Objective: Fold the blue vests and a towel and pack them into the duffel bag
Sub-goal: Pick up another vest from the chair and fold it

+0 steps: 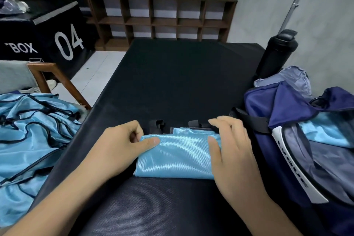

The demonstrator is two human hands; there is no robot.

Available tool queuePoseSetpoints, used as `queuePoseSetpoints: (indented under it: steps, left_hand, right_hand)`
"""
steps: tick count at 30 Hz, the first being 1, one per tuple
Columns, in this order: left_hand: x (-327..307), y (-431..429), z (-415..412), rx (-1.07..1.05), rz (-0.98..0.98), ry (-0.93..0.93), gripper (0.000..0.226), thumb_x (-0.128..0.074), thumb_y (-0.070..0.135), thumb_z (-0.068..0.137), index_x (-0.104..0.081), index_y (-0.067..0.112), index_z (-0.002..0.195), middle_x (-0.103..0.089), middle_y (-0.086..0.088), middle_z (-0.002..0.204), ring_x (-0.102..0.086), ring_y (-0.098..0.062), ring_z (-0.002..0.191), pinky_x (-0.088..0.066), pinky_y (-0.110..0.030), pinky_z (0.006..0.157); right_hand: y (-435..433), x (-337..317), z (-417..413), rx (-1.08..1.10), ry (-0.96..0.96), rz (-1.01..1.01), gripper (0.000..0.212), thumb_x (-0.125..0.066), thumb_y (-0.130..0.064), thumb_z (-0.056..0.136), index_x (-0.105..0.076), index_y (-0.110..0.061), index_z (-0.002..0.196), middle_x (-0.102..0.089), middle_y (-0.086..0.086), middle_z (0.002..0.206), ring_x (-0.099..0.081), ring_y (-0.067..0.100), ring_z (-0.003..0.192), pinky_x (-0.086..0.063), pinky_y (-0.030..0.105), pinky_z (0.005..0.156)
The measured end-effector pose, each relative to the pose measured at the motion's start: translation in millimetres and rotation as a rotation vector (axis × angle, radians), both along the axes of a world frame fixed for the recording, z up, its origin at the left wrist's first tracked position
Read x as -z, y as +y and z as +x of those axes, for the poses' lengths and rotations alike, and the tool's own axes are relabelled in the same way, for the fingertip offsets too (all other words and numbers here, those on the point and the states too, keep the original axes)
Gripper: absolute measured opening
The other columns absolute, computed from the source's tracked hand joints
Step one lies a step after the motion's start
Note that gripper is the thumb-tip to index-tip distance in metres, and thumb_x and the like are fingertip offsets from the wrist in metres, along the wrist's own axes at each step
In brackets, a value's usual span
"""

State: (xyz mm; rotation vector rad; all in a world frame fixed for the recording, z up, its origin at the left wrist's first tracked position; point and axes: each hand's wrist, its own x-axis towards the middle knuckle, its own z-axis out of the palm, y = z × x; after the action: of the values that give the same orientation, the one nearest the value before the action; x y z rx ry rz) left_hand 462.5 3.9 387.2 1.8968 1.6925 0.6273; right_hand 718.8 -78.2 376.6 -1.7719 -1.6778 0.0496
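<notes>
A folded light-blue vest (178,156) lies on the black mat (172,82) in front of me, its black straps sticking out at the far edge. My left hand (118,147) pinches its left end between thumb and curled fingers. My right hand (229,145) grips its right end, fingers over the far edge and thumb on top. The navy duffel bag (268,101) stands open at the right, with light-blue fabric (325,130) inside. A heap of unfolded blue vests (32,140) with black trim lies at the left.
A black bottle (275,53) stands behind the bag by the grey wall. A wooden chair (55,80) and a black box marked 04 (57,40) are at the left. Wooden cubby shelves (162,19) with potted plants line the far wall.
</notes>
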Motion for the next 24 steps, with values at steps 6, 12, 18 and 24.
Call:
queuePoseSetpoints:
  steps: [6,12,18,24]
  left_hand:
    - [4,2,-5,0.021,0.005,0.01,0.05,-0.08,0.068,0.081,-0.061,0.022,0.078,-0.069,0.01,0.071,-0.057,-0.002,0.06,-0.044,-0.023,0.056]
    - [4,3,-8,0.019,-0.006,-0.008,0.048,-0.081,0.067,0.081,-0.064,0.022,0.08,-0.07,0.01,0.074,-0.057,-0.002,0.062,-0.045,-0.024,0.058]
    - [4,4,-8,0.018,-0.022,-0.03,0.044,-0.08,0.066,0.082,-0.066,0.024,0.08,-0.071,0.009,0.075,-0.061,-0.006,0.065,-0.047,-0.026,0.061]
    - [2,4,-8,0.032,-0.036,-0.051,0.04,-0.08,0.06,0.085,-0.067,0.023,0.08,-0.071,0.008,0.073,-0.057,-0.002,0.059,-0.047,-0.026,0.059]
  right_hand:
    - [18,-53,-6,-0.319,-0.136,-0.41,0.075,-0.054,-0.073,0.095,-0.032,-0.042,0.16,-0.024,-0.027,0.161,-0.02,-0.006,0.145,-0.015,0.02,0.117]
    - [72,-74,-10,-0.478,-0.371,-0.754,0.094,-0.071,-0.08,0.08,-0.034,-0.044,0.159,-0.047,-0.015,0.151,-0.046,0.016,0.139,-0.04,0.04,0.115]
    - [109,-83,-8,-0.538,-0.348,-0.931,0.065,-0.089,-0.07,0.068,-0.063,-0.038,0.118,-0.069,-0.011,0.111,-0.067,0.015,0.091,-0.055,0.037,0.083]
    - [107,-76,-15,-0.561,-0.239,-1.006,0.048,-0.092,-0.059,0.072,-0.068,-0.027,0.099,-0.072,-0.009,0.093,-0.068,0.016,0.084,-0.054,0.036,0.079]
